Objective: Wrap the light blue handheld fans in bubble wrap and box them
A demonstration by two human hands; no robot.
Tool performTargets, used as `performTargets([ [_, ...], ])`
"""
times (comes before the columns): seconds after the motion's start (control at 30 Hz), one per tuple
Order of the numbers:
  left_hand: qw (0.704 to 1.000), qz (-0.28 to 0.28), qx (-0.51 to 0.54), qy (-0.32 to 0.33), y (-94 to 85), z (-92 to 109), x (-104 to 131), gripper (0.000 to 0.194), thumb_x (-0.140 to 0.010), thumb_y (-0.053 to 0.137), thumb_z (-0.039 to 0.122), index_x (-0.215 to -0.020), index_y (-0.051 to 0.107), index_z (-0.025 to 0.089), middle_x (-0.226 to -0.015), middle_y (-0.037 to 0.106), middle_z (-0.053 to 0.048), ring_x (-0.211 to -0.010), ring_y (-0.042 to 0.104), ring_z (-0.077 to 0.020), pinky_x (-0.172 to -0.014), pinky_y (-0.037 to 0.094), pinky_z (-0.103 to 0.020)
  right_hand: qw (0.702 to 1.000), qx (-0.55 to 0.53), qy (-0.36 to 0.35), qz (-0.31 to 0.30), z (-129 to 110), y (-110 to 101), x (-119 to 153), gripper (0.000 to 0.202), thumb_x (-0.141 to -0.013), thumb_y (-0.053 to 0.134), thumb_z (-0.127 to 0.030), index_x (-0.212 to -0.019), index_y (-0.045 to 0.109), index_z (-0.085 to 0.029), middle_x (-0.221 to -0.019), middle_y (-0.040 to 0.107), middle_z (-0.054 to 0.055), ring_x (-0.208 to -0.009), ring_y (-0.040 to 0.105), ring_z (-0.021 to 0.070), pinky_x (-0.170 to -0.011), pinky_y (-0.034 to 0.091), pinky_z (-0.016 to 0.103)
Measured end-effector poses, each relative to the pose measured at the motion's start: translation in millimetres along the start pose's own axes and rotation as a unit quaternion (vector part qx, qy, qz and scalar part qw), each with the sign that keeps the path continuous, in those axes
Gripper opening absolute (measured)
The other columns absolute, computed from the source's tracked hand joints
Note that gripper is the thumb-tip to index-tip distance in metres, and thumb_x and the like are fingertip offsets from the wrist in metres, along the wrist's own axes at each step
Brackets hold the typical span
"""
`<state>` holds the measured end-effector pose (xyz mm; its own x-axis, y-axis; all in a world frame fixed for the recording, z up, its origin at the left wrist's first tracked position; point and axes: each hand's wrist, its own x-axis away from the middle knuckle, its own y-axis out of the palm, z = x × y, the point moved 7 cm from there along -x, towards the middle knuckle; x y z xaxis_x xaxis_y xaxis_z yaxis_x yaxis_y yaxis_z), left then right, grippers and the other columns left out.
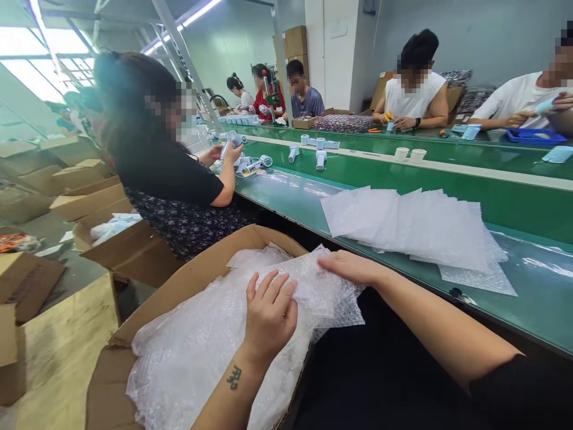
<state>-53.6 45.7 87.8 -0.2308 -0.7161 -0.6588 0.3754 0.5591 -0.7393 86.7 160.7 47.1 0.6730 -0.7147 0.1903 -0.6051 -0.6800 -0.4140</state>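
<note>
A brown cardboard box (188,280) at my lower left is full of clear bubble wrap sheets (197,352). My left hand (268,313) lies flat on top of the bubble wrap, fingers spread. My right hand (351,266) pinches the upper edge of a bubble wrap sheet at the box's right rim. A fanned stack of bubble wrap bags (416,230) lies on the green table (528,298) just beyond my right forearm.
A person in a black top (170,173) sits close on my left, handling small white and blue devices (250,161). More devices (320,152) and two white cups (409,154) sit on the conveyor belt. Other workers sit across. Cardboard boxes (85,203) crowd the floor on the left.
</note>
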Motion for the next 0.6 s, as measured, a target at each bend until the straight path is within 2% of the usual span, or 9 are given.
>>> performTargets([
  [0.1,0.996,-0.056,0.064,-0.017,9.5,3.9,-5.9,0.026,-0.079,0.053,0.014,-0.099,0.067,0.022,-0.113,0.068,-0.006,-0.118,0.054,-0.0277,-0.109,0.025,-0.053,1.0,0.0,-0.008,0.011,-0.4,-5.8,7.9,0.048,-0.075,0.058,-0.061,-0.063,0.054,-0.015,-0.059,0.043,-0.003,-0.054,0.037,0.0089,-0.05,0.028,0.022],
  [0.17,0.98,-0.101,0.143,-0.097,16.4,-12.8,-10.8,0.029,-0.082,0.054,0.028,-0.109,0.063,0.022,-0.129,0.059,-0.009,-0.124,0.05,-0.0274,-0.107,0.031,-0.048,1.0,0.002,-0.013,0.004,-0.9,-8.9,11.6,0.043,-0.077,0.058,-0.054,-0.059,0.05,-0.015,-0.057,0.039,-0.004,-0.053,0.034,0.0079,-0.049,0.026,0.022],
  [0.2,0.966,-0.118,0.169,-0.158,20.3,-26.3,-12.4,0.038,-0.082,0.056,0.036,-0.117,0.059,0.021,-0.134,0.054,-0.01,-0.125,0.048,-0.0276,-0.104,0.035,-0.046,1.0,0.005,-0.016,-0.002,-1.4,-10.1,13.0,0.042,-0.077,0.058,-0.051,-0.058,0.049,-0.015,-0.056,0.037,-0.004,-0.053,0.033,0.0076,-0.049,0.025,0.022],
  [0.27,0.926,-0.169,0.197,-0.274,30.3,-52.8,-12.1,0.059,-0.075,0.062,0.045,-0.126,0.052,0.018,-0.128,0.057,-0.013,-0.118,0.052,-0.0284,-0.097,0.041,-0.044,1.0,0.001,-0.022,-0.006,-2.6,-13.3,15.4,0.041,-0.076,0.06,-0.05,-0.057,0.049,-0.015,-0.055,0.036,-0.005,-0.052,0.032,0.0073,-0.048,0.024,0.022],
  [0.3,0.902,-0.207,0.21,-0.315,36.5,-62.4,-10.1,0.063,-0.072,0.065,0.047,-0.125,0.052,0.017,-0.116,0.063,-0.011,-0.109,0.057,-0.0282,-0.092,0.044,-0.043,1.0,-0.007,-0.024,-0.004,-2.9,-15.3,16.3,0.04,-0.075,0.061,-0.049,-0.058,0.05,-0.015,-0.055,0.037,-0.005,-0.052,0.032,0.0073,-0.048,0.024,0.022],
  [0.33,0.876,-0.251,0.231,-0.341,42.8,-68.4,-7.1,0.059,-0.069,0.066,0.048,-0.118,0.057,0.016,-0.101,0.066,-0.009,-0.097,0.06,-0.0267,-0.085,0.046,-0.041,1.0,-0.018,-0.024,0.0,-2.6,-17.6,17.2,0.039,-0.074,0.062,-0.05,-0.06,0.052,-0.015,-0.056,0.038,-0.005,-0.052,0.033,0.0073,-0.048,0.024,0.021],
  [0.4,0.826,-0.316,0.291,-0.364,50.0,-72.7,-0.2,0.039,-0.068,0.065,0.047,-0.093,0.065,0.016,-0.075,0.063,-0.002,-0.075,0.06,-0.0207,-0.072,0.046,-0.035,0.999,-0.039,-0.017,0.012,0.2,-22.9,18.9,0.038,-0.073,0.063,-0.05,-0.062,0.054,-0.015,-0.057,0.04,-0.005,-0.052,0.034,0.0074,-0.048,0.025,0.021],
  [0.47,0.791,-0.324,0.353,-0.38,47.8,-74.3,7.3,0.029,-0.069,0.065,0.046,-0.074,0.063,0.017,-0.069,0.06,0.0,-0.068,0.055,-0.0165,-0.068,0.044,-0.03,0.998,-0.048,-0.004,0.038,5.7,-30.2,20.6,0.039,-0.071,0.065,-0.05,-0.061,0.052,-0.016,-0.056,0.039,-0.005,-0.051,0.033,0.0071,-0.047,0.024,0.021],
  [0.6,0.7,-0.313,0.476,-0.43,46.2,-68.2,35.0,0.028,-0.063,0.076,0.039,-0.078,0.065,0.017,-0.077,0.064,-0.001,-0.073,0.056,-0.0144,-0.07,0.044,-0.027,0.99,-0.075,0.01,0.119,18.4,-43.9,24.2,0.04,-0.075,0.062,-0.052,-0.061,0.047,-0.017,-0.056,0.036,-0.006,-0.05,0.032,0.0072,-0.046,0.024,0.021],
])
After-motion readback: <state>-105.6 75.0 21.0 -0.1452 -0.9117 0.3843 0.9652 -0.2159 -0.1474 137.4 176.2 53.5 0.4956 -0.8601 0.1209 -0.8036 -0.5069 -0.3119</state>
